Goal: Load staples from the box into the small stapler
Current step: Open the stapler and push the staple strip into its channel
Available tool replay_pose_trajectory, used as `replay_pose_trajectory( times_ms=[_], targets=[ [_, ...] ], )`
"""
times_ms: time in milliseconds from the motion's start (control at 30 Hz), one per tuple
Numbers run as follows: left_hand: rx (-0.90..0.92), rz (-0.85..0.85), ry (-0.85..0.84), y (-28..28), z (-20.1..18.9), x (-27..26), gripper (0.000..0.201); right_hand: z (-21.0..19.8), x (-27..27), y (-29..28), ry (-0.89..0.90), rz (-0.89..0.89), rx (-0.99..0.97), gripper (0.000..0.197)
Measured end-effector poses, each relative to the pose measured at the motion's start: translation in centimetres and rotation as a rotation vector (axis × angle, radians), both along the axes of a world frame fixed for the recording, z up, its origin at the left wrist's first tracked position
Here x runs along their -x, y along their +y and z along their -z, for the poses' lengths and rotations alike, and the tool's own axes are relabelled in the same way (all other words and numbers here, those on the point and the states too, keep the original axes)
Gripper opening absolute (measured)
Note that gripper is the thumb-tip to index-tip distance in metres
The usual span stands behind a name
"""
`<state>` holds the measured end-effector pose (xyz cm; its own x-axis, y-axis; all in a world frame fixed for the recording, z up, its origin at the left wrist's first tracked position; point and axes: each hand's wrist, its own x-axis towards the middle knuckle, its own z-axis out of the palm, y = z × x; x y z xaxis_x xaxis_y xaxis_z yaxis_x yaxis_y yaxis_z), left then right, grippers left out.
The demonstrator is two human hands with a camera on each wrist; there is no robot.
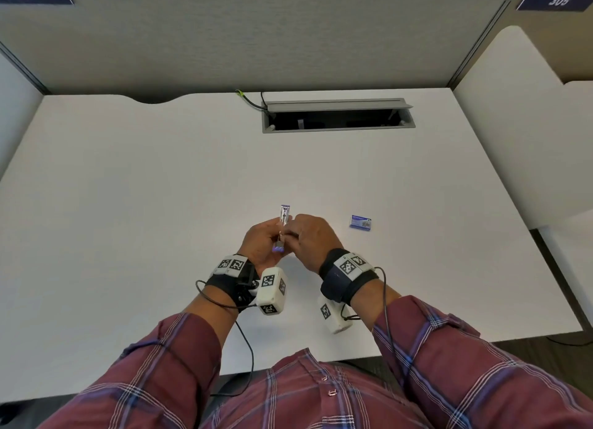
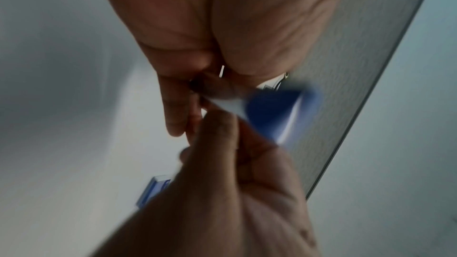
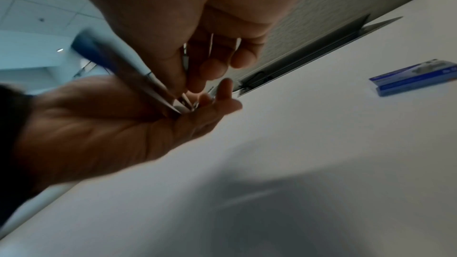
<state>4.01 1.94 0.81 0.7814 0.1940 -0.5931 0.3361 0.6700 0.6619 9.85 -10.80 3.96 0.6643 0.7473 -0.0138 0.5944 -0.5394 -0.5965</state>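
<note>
Above the white desk [image 1: 160, 187], near its front middle, both hands hold the small stapler [image 1: 284, 223] swung open. Its metal rail points away from me and its blue end [image 1: 278, 249] points toward me. My left hand [image 1: 268, 236] grips the stapler from the left, fingers curled under it. My right hand [image 1: 296, 229] pinches a thin metal strip [image 3: 185, 57] that looks like staples, right at the rail. The blue cover [image 2: 277, 112] shows blurred in the left wrist view. The blue staple box [image 1: 360, 221] lies on the desk to the right, apart from both hands.
An open grey cable hatch [image 1: 337, 115] with its lid raised is set into the back of the desk. Grey partition walls stand behind and to both sides. Wrist camera cables hang below my arms near the front edge.
</note>
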Motion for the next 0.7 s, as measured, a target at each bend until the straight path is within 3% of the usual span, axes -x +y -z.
replay_pose_trajectory(
  times_ms=[100,233,367,567,700],
  targets=[
    [-0.072,-0.043,0.06,1.1,0.4,-0.8,0.027,-0.2,0.8,0.3,-0.027,-0.079,0.009,0.016],
    [-0.056,-0.015,0.013,1.6,0.1,-0.8,0.023,-0.1,0.2,0.4,-0.017,-0.064,-0.03,0.016],
    [0.018,0.01,-0.07,1.2,-0.4,-0.3,0.041,0.1,-0.3,0.1,0.069,-0.053,-0.051,0.017],
    [0.106,-0.031,-0.072,1.6,0.1,0.1,0.056,0.3,-1.3,-1.1,0.294,0.175,-0.204,0.026],
    [0.108,-0.046,-0.056,1.6,0.0,0.5,0.045,0.3,-2.0,-1.6,0.428,0.308,-0.293,0.017]
  ],
)
